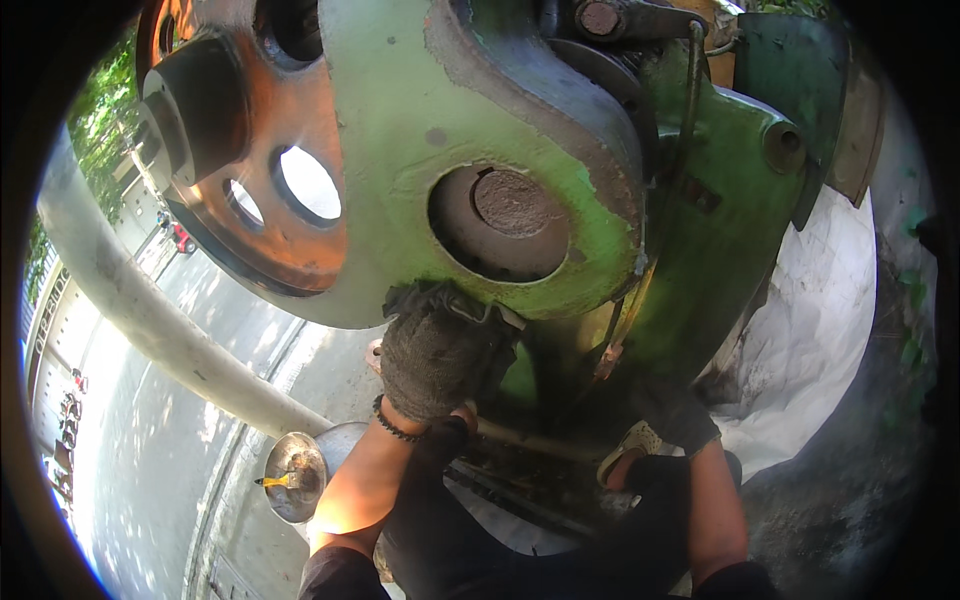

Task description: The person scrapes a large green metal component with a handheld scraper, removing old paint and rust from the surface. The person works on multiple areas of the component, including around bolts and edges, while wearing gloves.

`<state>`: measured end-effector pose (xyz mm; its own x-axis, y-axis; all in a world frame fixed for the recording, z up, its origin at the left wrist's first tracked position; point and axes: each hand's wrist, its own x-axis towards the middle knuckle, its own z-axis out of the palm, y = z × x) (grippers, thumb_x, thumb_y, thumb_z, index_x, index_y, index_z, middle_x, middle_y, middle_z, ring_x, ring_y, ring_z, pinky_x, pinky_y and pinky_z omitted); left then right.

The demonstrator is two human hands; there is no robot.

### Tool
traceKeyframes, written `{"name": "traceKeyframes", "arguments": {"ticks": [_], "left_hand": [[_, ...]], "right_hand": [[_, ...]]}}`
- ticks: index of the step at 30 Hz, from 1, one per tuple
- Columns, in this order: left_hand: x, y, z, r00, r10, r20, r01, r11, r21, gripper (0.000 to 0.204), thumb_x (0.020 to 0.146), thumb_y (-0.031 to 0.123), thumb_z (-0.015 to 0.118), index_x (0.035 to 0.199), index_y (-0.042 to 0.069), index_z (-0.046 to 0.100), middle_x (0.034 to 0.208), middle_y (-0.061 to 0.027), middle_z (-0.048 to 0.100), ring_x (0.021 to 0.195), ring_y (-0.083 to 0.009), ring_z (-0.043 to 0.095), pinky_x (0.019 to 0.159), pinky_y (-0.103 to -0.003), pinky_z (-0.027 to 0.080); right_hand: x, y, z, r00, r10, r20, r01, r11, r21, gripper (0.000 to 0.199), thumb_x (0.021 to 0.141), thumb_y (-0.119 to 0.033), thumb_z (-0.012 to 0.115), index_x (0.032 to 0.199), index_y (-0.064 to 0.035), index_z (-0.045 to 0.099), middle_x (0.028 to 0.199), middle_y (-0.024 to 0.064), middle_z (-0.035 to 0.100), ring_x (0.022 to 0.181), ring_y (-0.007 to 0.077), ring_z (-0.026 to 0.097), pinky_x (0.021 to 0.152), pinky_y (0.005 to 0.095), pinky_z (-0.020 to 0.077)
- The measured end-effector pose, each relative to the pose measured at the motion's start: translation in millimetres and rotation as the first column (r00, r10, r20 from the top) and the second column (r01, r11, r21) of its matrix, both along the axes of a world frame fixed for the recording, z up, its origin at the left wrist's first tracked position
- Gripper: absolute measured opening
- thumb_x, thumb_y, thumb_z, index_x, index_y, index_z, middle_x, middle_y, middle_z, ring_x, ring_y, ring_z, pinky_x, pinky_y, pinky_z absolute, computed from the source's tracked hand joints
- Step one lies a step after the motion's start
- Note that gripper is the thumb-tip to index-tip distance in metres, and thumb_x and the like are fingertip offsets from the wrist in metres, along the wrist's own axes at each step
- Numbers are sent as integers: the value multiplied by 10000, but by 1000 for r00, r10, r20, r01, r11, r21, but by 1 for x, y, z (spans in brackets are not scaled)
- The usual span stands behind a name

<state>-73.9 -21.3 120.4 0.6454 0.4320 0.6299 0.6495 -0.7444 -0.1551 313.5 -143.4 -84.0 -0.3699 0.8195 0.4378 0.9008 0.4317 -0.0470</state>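
Observation:
My left hand (435, 360), in a dark work glove, is raised against the lower edge of a big green machine casting (385, 150). Its fingers close on a crumpled dark rag (430, 295), which touches the painted metal below a round recess holding a rusty shaft end (518, 203). My right hand (685, 420), also gloved, is low by my right knee, apart from the casting. Deep shadow hides its fingers.
An orange flywheel (310, 250) with oval holes adjoins the casting on the left. A thick pale pipe (150, 310) curves down toward a round metal pan (283, 508) holding a yellow-handled paintbrush (280, 481). White sheeting (815, 330) hangs at the right.

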Motion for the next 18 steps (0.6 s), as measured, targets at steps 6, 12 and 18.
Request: {"name": "traceKeyframes", "arguments": {"ticks": [6, 12, 18], "left_hand": [[33, -30, -3, 927, -110, 358, 92, 993, 69, 293, 958, 150, 723, 1166, -40, 644, 888, -112, 779, 830, -223, 766, 807, -498, 605], [62, -46, 56, 979, -30, 202, -10, 981, 195, 445, 891, 180, 748, 1315, 56, 690, 1105, -99, 772, 801, -258, 734, 741, -388, 576], [111, -39, 65, 775, -318, 546, 270, 948, 168, 309, 875, 220, 735, 1179, 186, 780, 1093, -47, 720, 958, -289, 699, 857, -497, 529]], "right_hand": [[-16, -15, 33, 973, -84, -216, 47, 984, -169, 246, 1008, -215, 712, 1219, -97, 757, 1240, 159, 725, 1132, 381, 703, 950, 476, 576], [-31, 2, 38, 991, -39, -131, 20, 989, -145, 274, 929, -174, 728, 1195, -128, 775, 1246, 117, 733, 1151, 349, 706, 971, 479, 574], [3, -15, 21, 997, -56, 45, 61, 989, -133, 375, 909, -139, 705, 1281, -154, 756, 1359, 92, 707, 1261, 326, 673, 1067, 452, 556]]}}
